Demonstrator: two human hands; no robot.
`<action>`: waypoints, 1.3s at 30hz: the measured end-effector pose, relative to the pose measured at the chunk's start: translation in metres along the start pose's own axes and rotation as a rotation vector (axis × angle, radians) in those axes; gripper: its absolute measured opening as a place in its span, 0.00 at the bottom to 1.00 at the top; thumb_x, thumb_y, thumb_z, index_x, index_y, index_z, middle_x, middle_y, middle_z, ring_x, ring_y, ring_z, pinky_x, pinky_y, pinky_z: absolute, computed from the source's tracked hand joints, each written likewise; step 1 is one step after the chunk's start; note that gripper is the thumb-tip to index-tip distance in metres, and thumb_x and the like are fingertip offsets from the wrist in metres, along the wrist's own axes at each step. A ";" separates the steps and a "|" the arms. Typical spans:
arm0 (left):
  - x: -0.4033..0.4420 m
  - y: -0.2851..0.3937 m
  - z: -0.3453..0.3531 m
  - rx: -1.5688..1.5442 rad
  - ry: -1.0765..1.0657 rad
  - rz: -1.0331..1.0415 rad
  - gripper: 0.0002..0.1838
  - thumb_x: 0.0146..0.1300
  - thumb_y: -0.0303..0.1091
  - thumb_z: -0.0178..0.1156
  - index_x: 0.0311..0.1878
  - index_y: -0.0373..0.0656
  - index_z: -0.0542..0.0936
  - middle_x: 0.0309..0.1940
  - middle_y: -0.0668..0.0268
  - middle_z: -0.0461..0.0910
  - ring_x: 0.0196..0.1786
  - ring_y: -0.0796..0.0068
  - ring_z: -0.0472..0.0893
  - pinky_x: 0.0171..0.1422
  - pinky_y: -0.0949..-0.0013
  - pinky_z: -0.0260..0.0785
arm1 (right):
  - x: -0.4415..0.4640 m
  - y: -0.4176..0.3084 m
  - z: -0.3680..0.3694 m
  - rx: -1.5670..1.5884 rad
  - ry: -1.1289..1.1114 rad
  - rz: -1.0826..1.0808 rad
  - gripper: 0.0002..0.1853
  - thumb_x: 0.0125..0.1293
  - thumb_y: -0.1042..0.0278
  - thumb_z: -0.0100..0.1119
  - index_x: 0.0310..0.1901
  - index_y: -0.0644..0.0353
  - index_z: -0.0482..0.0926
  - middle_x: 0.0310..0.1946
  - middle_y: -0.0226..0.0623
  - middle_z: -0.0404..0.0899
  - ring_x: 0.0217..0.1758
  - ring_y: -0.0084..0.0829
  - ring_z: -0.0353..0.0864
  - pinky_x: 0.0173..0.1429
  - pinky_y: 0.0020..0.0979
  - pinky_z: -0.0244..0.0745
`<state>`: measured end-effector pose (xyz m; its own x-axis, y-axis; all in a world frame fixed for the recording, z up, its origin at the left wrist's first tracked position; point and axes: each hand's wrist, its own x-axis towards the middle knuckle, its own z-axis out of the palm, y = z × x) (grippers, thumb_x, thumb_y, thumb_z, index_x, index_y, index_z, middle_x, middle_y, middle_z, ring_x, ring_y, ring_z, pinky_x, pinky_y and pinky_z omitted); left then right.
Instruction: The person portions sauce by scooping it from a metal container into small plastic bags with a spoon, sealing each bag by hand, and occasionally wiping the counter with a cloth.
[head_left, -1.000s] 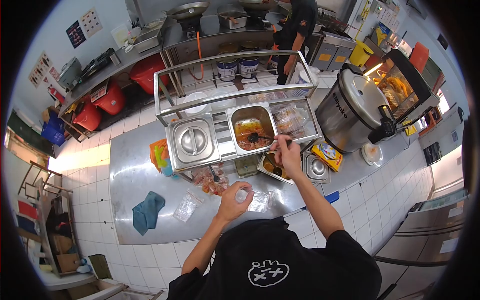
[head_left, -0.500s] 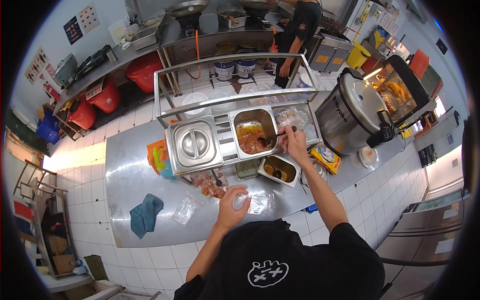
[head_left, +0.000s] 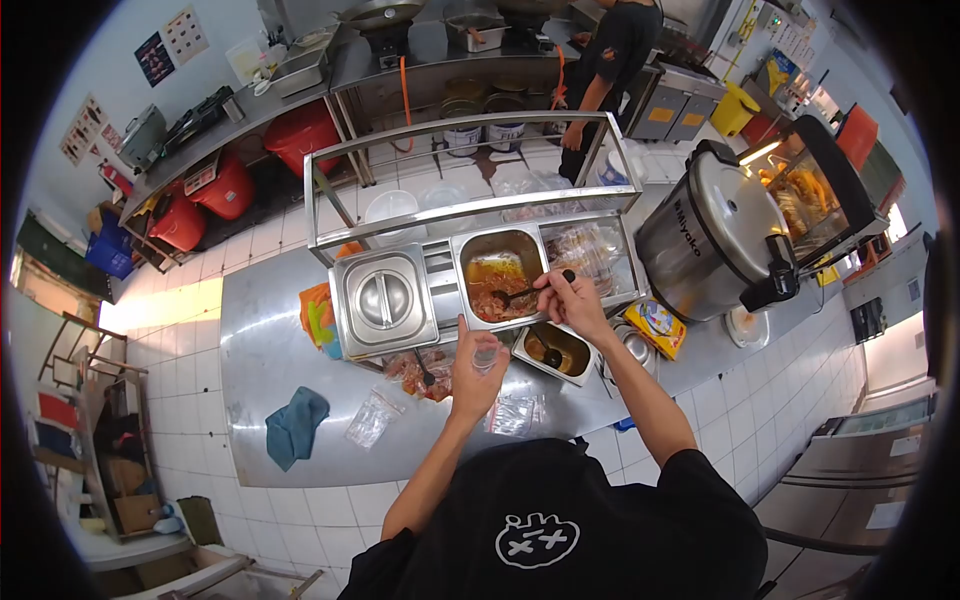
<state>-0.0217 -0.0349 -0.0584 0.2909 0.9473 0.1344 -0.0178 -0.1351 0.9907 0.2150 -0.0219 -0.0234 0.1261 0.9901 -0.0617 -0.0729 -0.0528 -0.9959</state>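
Observation:
My right hand [head_left: 572, 303] grips the dark handle of a spoon [head_left: 521, 294], whose bowl end dips into reddish, oily chopped food in a deep steel pan [head_left: 463, 250]. Just in front of that pan, my left hand [head_left: 474, 377] is closed around a small clear plastic cup [head_left: 485, 356]. A second steel pan [head_left: 573, 372] with brown sauce and a black ladle [head_left: 551, 355] stands near my right wrist. Left of the open pan sits a lidded steel pan [head_left: 384, 300]. Below it lie plastic-bagged reddish pieces [head_left: 412, 376] with another black spoon [head_left: 428, 377] on them.
A metal rack frame [head_left: 470, 200] rises behind the pans. On the right stand a large Miyako cooker [head_left: 700, 235] and a yellow packet [head_left: 655, 325]. A teal cloth [head_left: 296, 428] and clear bags [head_left: 375, 415] lie on the steel table. Another person [head_left: 620, 60] stands beyond.
My left hand has lifted the cup up toward the open pan's front edge. The spoon has shifted left within the food, and my right hand has moved slightly down and left.

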 end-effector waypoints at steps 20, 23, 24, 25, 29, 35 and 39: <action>0.000 -0.006 0.012 -0.044 -0.031 -0.113 0.13 0.69 0.21 0.62 0.53 0.42 0.73 0.83 0.42 0.43 0.61 0.68 0.82 0.42 0.74 0.85 | 0.007 0.015 -0.019 0.106 -0.011 -0.059 0.20 0.84 0.57 0.44 0.42 0.64 0.80 0.21 0.32 0.78 0.14 0.15 0.67 0.19 0.20 0.60; 0.001 -0.002 0.009 -0.053 -0.023 -0.123 0.14 0.68 0.22 0.63 0.53 0.42 0.73 0.82 0.41 0.45 0.59 0.70 0.82 0.48 0.73 0.82 | 0.009 0.012 -0.028 0.176 0.055 -0.021 0.21 0.85 0.55 0.44 0.40 0.64 0.78 0.21 0.33 0.78 0.13 0.16 0.67 0.17 0.21 0.59; 0.002 -0.003 0.008 -0.060 -0.016 -0.123 0.15 0.67 0.22 0.64 0.54 0.43 0.74 0.82 0.40 0.47 0.57 0.71 0.83 0.53 0.73 0.79 | 0.010 0.013 -0.030 0.182 0.066 -0.014 0.21 0.85 0.55 0.43 0.39 0.63 0.78 0.20 0.33 0.78 0.13 0.16 0.67 0.16 0.22 0.59; 0.001 -0.004 0.008 -0.066 -0.009 -0.125 0.16 0.66 0.22 0.65 0.54 0.43 0.74 0.81 0.39 0.49 0.56 0.73 0.83 0.58 0.72 0.76 | 0.009 0.014 -0.031 0.190 0.078 -0.005 0.22 0.85 0.55 0.43 0.39 0.63 0.77 0.20 0.33 0.77 0.12 0.17 0.67 0.16 0.22 0.59; 0.000 0.001 0.010 -0.072 -0.009 -0.154 0.17 0.66 0.23 0.66 0.55 0.44 0.74 0.81 0.39 0.48 0.56 0.73 0.83 0.60 0.71 0.75 | 0.012 0.016 -0.036 0.112 0.104 -0.040 0.22 0.84 0.53 0.44 0.39 0.63 0.77 0.19 0.34 0.78 0.11 0.17 0.66 0.15 0.22 0.58; -0.003 -0.002 0.008 -0.035 0.012 -0.137 0.18 0.65 0.24 0.67 0.56 0.45 0.74 0.81 0.39 0.51 0.57 0.73 0.83 0.63 0.69 0.73 | 0.016 0.016 -0.063 0.221 0.097 0.006 0.22 0.84 0.51 0.45 0.41 0.62 0.78 0.21 0.34 0.80 0.12 0.17 0.68 0.15 0.21 0.57; -0.004 -0.005 0.009 -0.001 0.033 -0.129 0.18 0.65 0.25 0.67 0.56 0.44 0.75 0.81 0.40 0.51 0.56 0.72 0.83 0.63 0.69 0.73 | 0.015 0.020 -0.065 0.242 0.073 0.028 0.21 0.83 0.49 0.46 0.44 0.61 0.78 0.23 0.34 0.81 0.13 0.16 0.68 0.14 0.21 0.56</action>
<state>-0.0141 -0.0404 -0.0642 0.2592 0.9658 0.0070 0.0170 -0.0118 0.9998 0.2800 -0.0171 -0.0484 0.1910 0.9763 -0.1020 -0.3110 -0.0384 -0.9496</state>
